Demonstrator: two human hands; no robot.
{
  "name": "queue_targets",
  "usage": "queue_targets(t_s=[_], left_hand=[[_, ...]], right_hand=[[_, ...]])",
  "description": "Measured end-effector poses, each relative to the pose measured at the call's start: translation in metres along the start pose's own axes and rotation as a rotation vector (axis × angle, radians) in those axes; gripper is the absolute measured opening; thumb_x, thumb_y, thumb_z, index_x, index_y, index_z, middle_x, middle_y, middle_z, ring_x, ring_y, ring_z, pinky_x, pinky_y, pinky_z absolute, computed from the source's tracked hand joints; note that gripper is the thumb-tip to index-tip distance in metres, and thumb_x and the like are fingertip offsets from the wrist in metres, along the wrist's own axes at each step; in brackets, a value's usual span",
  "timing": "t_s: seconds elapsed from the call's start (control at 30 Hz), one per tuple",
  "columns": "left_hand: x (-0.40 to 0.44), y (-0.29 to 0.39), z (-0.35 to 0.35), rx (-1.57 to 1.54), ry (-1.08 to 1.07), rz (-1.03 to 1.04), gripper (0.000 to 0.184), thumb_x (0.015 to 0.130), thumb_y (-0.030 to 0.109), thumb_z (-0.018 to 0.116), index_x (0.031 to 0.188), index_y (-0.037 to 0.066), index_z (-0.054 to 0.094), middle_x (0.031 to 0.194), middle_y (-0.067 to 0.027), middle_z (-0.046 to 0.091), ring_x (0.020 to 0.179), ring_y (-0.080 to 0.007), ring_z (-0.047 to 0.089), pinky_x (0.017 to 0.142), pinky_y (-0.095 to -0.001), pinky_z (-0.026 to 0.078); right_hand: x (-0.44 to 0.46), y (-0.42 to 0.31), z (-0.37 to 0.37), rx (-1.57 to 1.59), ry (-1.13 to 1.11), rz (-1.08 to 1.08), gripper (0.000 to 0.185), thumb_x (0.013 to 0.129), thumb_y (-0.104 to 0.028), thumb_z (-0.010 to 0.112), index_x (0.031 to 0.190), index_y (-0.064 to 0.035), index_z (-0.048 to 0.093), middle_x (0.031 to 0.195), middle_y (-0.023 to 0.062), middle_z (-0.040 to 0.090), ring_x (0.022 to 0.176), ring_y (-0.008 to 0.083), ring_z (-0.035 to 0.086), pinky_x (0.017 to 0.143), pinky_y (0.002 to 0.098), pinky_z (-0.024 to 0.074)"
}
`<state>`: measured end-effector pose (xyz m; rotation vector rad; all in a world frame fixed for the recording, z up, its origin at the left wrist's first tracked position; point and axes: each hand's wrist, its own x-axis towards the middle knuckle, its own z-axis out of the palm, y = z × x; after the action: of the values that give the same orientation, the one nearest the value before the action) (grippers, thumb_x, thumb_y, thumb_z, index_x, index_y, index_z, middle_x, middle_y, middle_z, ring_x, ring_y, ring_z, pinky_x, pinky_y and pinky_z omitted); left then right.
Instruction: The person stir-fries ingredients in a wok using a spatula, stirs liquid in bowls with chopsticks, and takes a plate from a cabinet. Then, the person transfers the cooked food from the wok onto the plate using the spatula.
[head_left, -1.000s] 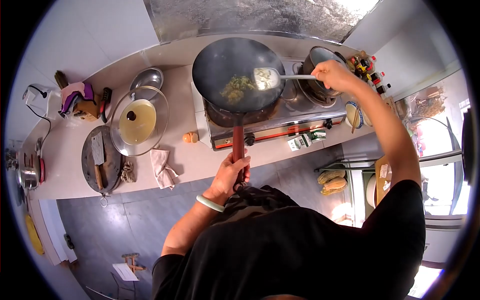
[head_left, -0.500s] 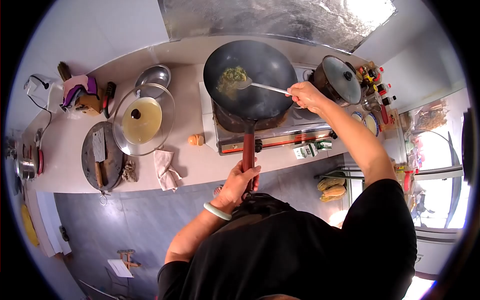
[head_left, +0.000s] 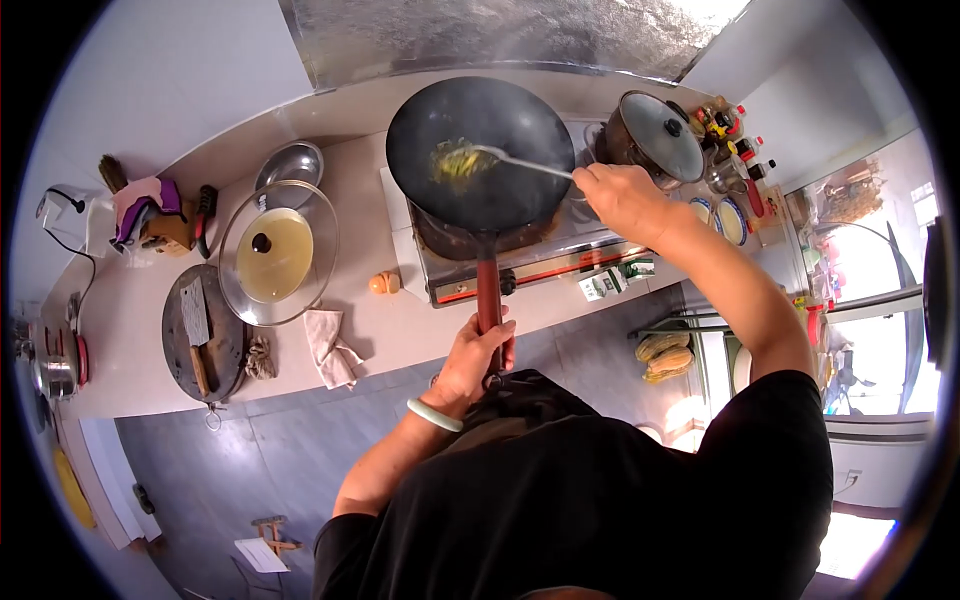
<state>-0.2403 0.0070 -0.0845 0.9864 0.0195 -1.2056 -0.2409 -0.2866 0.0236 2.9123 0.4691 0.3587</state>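
A dark wok (head_left: 520,110) sits over the gas stove (head_left: 560,262), with a small heap of chopped green-yellow food (head_left: 457,163) in it. My left hand (head_left: 472,358) is wrapped round the wok's red-brown handle (head_left: 488,290) near its end. Above the wok's right side, my right hand (head_left: 620,198) is closed on the handle of a metal spatula (head_left: 535,165). The spatula's head touches the food's upper right edge; its exact shape is blurred.
Right of the wok stands a lidded pot (head_left: 655,135), with bottles (head_left: 735,150) beyond. Leftward are eggshells (head_left: 384,283), a cloth (head_left: 328,345), a glass lid (head_left: 325,240) over yellowish contents, and a cleaver (head_left: 195,310) on a round board (head_left: 232,345).
The spatula and my right hand have shifted within the wok, and the food lies differently, spread and brighter. My left hand keeps its grip. The whole view has turned slightly.
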Motion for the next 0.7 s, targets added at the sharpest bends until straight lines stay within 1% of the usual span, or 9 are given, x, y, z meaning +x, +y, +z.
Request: queue_targets(t_s=[0.1, 0.2, 0.27, 0.3, 0.4, 0.43, 0.57, 0.6, 0.7], left_hand=[[0.0, 0.002, -0.002, -0.016, -0.007, -0.012, 0.046, 0.088, 0.016, 0.061, 0.124, -0.003, 0.039, 0.075, -0.0063, 0.053, 0.061, -0.0147, 0.053, 0.054, -0.0272, 0.044], [0.001, -0.001, -0.005, -0.037, -0.026, -0.014, 0.042, 0.089, 0.015, 0.062, 0.121, -0.001, 0.041, 0.075, -0.0062, 0.053, 0.062, -0.0149, 0.053, 0.056, -0.0282, 0.044], [0.002, -0.003, -0.007, -0.05, -0.032, -0.009, 0.041, 0.089, 0.016, 0.062, 0.12, -0.001, 0.041, 0.075, -0.006, 0.053, 0.062, -0.0148, 0.053, 0.057, -0.028, 0.045], [0.002, -0.004, -0.007, -0.055, -0.032, -0.007, 0.041, 0.089, 0.016, 0.062, 0.12, -0.001, 0.042, 0.075, -0.0059, 0.053, 0.062, -0.0147, 0.053, 0.057, -0.0279, 0.045], [0.002, -0.004, -0.004, -0.06, -0.012, 0.004, 0.042, 0.089, 0.017, 0.061, 0.122, -0.001, 0.042, 0.073, -0.0057, 0.053, 0.059, -0.0144, 0.052, 0.052, -0.0264, 0.043], [0.002, -0.004, -0.003, -0.062, -0.001, 0.01, 0.043, 0.089, 0.017, 0.06, 0.123, -0.001, 0.041, 0.072, -0.0057, 0.053, 0.057, -0.0142, 0.051, 0.05, -0.0257, 0.042], [0.003, -0.006, -0.004, -0.053, -0.009, 0.023, 0.045, 0.088, 0.017, 0.061, 0.124, -0.002, 0.041, 0.072, -0.0056, 0.053, 0.058, -0.0141, 0.051, 0.05, -0.0253, 0.042], [0.001, -0.004, -0.002, -0.044, -0.004, 0.013, 0.046, 0.088, 0.017, 0.06, 0.124, -0.003, 0.04, 0.072, -0.0056, 0.053, 0.058, -0.0141, 0.051, 0.051, -0.0253, 0.042], [-0.001, 0.003, 0.001, -0.021, 0.007, 0.003, 0.046, 0.088, 0.016, 0.06, 0.125, -0.004, 0.04, 0.072, -0.0058, 0.053, 0.057, -0.0141, 0.051, 0.052, -0.0255, 0.043]], right_hand=[[-0.005, -0.006, -0.018, 0.038, -0.007, 0.097, 0.007, 0.081, -0.009, 0.06, 0.085, -0.0049, 0.055, 0.073, 0.0137, 0.06, 0.07, 0.0326, 0.063, 0.06, 0.0431, 0.0504], [-0.005, 0.011, -0.04, 0.144, -0.024, 0.4, 0.01, 0.083, -0.012, 0.06, 0.087, -0.003, 0.058, 0.072, 0.0172, 0.062, 0.074, 0.0344, 0.064, 0.063, 0.0442, 0.0497], [-0.001, 0.031, -0.041, 0.262, -0.114, 0.6, 0.012, 0.085, -0.015, 0.059, 0.09, -0.0038, 0.062, 0.072, 0.0204, 0.062, 0.078, 0.0371, 0.063, 0.066, 0.0444, 0.0487], [-0.004, 0.048, -0.036, 0.363, -0.159, 0.614, 0.014, 0.086, -0.014, 0.058, 0.091, -0.003, 0.065, 0.071, 0.0154, 0.064, 0.069, 0.0298, 0.064, 0.062, 0.0381, 0.0481], [0.002, 0.077, -0.024, 0.692, -0.32, 0.891, 0.015, 0.087, -0.013, 0.058, 0.091, -0.0012, 0.067, 0.07, 0.0067, 0.062, 0.06, 0.017, 0.058, 0.058, 0.0311, 0.045], [0.002, 0.088, -0.019, 0.776, -0.431, 0.892, 0.015, 0.087, -0.013, 0.06, 0.091, -0.0011, 0.067, 0.071, 0.0011, 0.057, 0.059, 0.0085, 0.048, 0.052, 0.0262, 0.0392], [0.011, 0.081, 0.034, 1.001, -0.549, 0.985, 0.014, 0.087, -0.015, 0.061, 0.094, -0.0041, 0.068, 0.069, 0.0022, 0.055, 0.054, 0.0085, 0.044, 0.043, 0.025, 0.0301], [0.022, 0.06, 0.041, 1.099, -0.484, 1.024, 0.015, 0.088, -0.016, 0.06, 0.092, -0.0042, 0.068, 0.067, 0.0023, 0.054, 0.053, 0.0081, 0.043, 0.042, 0.0242, 0.0291], [0.035, 0.037, 0.081, 1.434, -0.355, 1.051, 0.017, 0.09, -0.015, 0.059, 0.1, -0.0019, 0.063, 0.065, 0.0011, 0.048, 0.049, 0.0057, 0.037, 0.04, 0.0222, 0.0232]])
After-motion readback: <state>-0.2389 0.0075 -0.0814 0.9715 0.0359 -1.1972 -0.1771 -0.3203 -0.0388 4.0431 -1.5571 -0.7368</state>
